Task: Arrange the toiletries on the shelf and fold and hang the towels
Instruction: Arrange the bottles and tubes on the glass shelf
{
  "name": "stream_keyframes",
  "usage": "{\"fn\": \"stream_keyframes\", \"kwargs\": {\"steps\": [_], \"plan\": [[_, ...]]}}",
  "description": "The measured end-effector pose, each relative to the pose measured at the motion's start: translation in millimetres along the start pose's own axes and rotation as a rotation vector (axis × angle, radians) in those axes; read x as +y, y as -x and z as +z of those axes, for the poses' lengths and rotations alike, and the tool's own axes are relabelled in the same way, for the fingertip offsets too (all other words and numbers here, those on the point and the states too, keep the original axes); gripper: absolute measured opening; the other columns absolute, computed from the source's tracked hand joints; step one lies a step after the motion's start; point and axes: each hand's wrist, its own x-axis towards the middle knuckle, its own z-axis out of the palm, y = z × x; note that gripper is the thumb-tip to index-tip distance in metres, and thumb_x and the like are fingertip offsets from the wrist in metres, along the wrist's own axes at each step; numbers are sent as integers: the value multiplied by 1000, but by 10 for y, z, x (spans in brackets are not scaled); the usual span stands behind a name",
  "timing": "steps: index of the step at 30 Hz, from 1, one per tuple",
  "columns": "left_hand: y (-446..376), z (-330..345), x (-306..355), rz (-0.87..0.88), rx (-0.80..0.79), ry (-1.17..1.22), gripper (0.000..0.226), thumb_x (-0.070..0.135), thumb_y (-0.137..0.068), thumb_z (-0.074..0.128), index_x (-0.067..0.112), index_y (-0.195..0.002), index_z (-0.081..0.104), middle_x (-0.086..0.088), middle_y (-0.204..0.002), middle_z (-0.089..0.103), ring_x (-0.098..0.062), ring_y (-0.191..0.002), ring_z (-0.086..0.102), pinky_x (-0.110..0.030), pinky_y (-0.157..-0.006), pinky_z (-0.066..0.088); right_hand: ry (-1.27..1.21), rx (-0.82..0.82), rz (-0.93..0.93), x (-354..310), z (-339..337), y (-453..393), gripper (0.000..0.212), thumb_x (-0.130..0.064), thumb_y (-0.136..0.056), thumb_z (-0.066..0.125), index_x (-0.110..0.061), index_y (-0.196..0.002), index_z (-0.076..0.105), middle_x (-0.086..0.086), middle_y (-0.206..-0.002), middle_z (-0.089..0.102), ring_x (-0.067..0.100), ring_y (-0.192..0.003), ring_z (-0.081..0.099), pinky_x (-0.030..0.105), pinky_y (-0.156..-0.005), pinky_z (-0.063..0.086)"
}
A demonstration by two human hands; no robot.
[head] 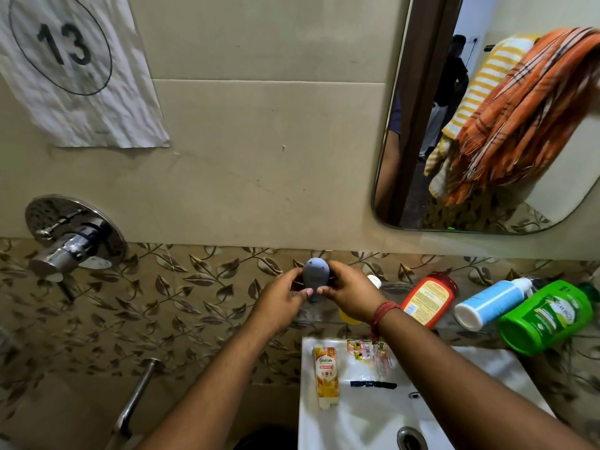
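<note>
Both my hands hold a small grey rounded object (316, 275) against the leaf-patterned wall tiles, at the left end of the glass shelf (393, 285). My left hand (281, 298) grips its left side, my right hand (349, 291) its right side. On the shelf lie a red-orange bottle (427, 298), a white and blue bottle (490, 303) and a green bottle (545, 315), all on their sides. A yellow item (347, 316) is mostly hidden under my right wrist. An orange striped towel (526, 112) and a yellow striped towel (483, 82) appear in the mirror.
A white sink (363, 417) below carries an orange tube (325, 376), small sachets (370, 350) and a dark flat strip (373, 384). A chrome tap valve (73, 238) sticks out of the wall at left, a metal pipe (136, 397) below it. A paper marked 13 (74, 69) hangs above.
</note>
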Motion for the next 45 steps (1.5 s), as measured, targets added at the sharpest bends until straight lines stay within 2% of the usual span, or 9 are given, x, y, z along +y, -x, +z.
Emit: {"fn": "stream_keyframes", "kwargs": {"steps": [8,18,22,25,30,34,37,41,45], "plan": [[-3,20,-36,38,-2,-56,36,20,-97,65,24,-132,60,12,-115,64,-7,-108,60,-29,-90,51,86,-2,17,6,5,57,50,-11,-90,69,-18,-137,52,6,-131,63,23,-120,59,44,-101,51],[-60,40,-115,20,0,-20,44,19,-97,65,28,-139,52,7,-130,61,-11,-119,58,-23,-85,46,118,-7,17,-24,12,64,56,-12,-90,70,-19,-140,45,8,-133,62,24,-123,58,44,-101,52],[39,-23,-128,22,247,138,53,19,-100,61,24,-148,40,9,-134,50,0,-115,57,-15,-81,46,120,143,-27,28,-173,125,59,-3,-93,64,-21,-145,44,3,-144,56,18,-132,51,29,-108,44],[251,-13,-110,156,400,83,37,22,-102,55,29,-137,46,11,-124,51,5,-108,55,-11,-75,50,328,184,-77,162,-344,255,52,1,-92,61,-22,-138,53,1,-139,59,18,-130,52,26,-105,43],[504,329,14,406,51,-247,34,29,-98,54,35,-131,46,16,-130,45,-1,-115,51,-18,-88,47,688,87,-158,326,-456,510,58,-2,-87,66,-24,-138,53,1,-139,57,19,-128,52,30,-106,43],[538,681,79,311,-22,-408,66,33,-99,59,32,-152,20,10,-157,29,-12,-141,34,-28,-112,35,792,50,-204,321,-408,573,64,-4,-83,69,-22,-142,50,5,-141,55,24,-129,52,33,-106,44],[508,826,114,275,-28,-489,77,31,-97,62,27,-156,13,3,-160,28,-17,-145,30,-33,-117,30,818,45,-217,299,-335,549,60,-7,-84,70,-19,-139,50,7,-139,54,24,-127,52,35,-106,48],[420,850,184,255,26,-349,66,20,-98,61,28,-153,27,6,-152,39,-12,-137,37,-25,-109,34,801,43,-185,290,-283,526,59,-13,-84,73,-20,-138,50,7,-138,54,24,-126,52,37,-104,49],[374,799,273,230,109,-76,51,12,-97,60,27,-143,44,8,-140,49,-11,-129,48,-31,-108,44,720,73,-184,339,-348,549,63,-6,-85,68,-19,-143,46,5,-142,53,23,-128,53,34,-104,48]]}}
